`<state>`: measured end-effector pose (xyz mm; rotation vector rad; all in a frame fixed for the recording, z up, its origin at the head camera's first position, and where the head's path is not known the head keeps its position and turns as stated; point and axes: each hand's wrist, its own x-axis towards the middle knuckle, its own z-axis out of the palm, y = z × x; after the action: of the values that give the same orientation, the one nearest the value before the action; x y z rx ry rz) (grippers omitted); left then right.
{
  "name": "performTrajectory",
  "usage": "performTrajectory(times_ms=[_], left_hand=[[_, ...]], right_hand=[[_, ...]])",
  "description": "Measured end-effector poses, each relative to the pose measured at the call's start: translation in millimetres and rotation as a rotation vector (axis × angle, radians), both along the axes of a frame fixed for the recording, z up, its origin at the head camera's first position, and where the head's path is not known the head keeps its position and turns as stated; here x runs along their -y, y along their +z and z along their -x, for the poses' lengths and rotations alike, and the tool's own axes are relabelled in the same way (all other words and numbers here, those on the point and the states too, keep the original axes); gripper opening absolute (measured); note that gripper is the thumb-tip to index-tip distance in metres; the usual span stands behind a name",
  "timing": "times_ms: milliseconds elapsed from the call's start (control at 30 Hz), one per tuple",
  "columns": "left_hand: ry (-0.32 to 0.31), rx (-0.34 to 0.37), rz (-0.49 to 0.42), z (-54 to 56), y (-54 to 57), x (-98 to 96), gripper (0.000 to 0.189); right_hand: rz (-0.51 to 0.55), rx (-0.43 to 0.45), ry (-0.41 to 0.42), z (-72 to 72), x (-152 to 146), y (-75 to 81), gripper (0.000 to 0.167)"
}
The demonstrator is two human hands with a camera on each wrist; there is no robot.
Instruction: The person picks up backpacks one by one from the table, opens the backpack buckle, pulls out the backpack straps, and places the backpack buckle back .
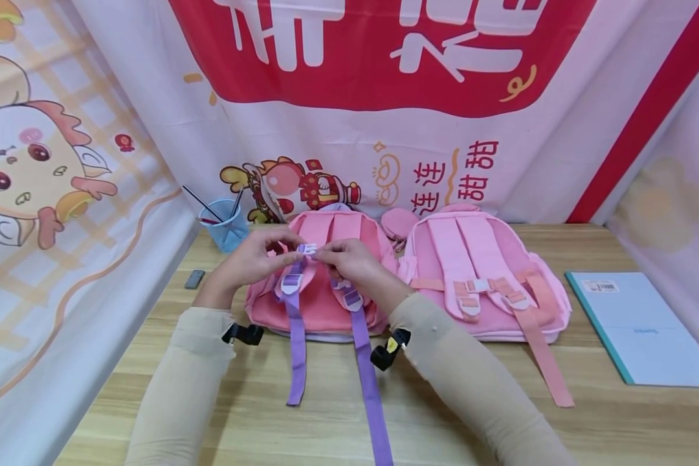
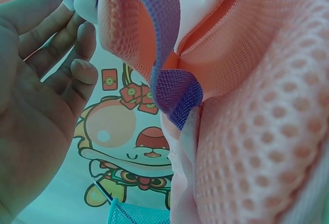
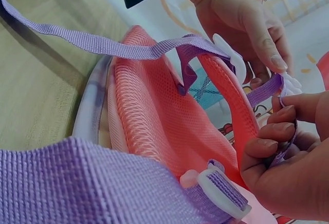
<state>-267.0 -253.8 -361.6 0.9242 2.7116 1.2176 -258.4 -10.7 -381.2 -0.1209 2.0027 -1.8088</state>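
Note:
A pink backpack (image 1: 320,317) with a coral mesh back panel lies with its shoulder straps facing up. Over it, a small white buckle (image 1: 309,248) on purple webbing lies between my two hands. My left hand (image 1: 256,259) pinches the buckle's left end with thumb and fingers. From the other side, my right hand (image 1: 355,262) pinches its right end, and thin purple webbing (image 3: 288,149) runs along the curled fingers in the right wrist view. White strap adjusters (image 3: 223,193) sit on the shoulder straps. Two long purple straps (image 1: 297,349) trail toward the table's front.
A second pink backpack (image 1: 507,243) with a coral strap (image 1: 542,356) lies to the right, a round pink pouch (image 1: 399,223) between the two. Behind left stands a blue mesh pen cup (image 1: 230,226), with a small grey object (image 1: 195,279) before it. A light-blue notebook (image 1: 646,330) lies far right.

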Motion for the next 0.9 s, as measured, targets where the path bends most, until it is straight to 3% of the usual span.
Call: performTrajectory(times_ms=[433,900], left_hand=[[-0.018,-0.013,-0.01,2.7,-0.6,2.2,0.022],[0.013,0.016,0.004,-0.3,-4.6,1.7,0.025]], right_hand=[[0.048,0.022,-0.001,0.0,4.1,-0.4,0.024],[0.087,0.015,-0.003,-0.7,7.4,-2.3,0.025]])
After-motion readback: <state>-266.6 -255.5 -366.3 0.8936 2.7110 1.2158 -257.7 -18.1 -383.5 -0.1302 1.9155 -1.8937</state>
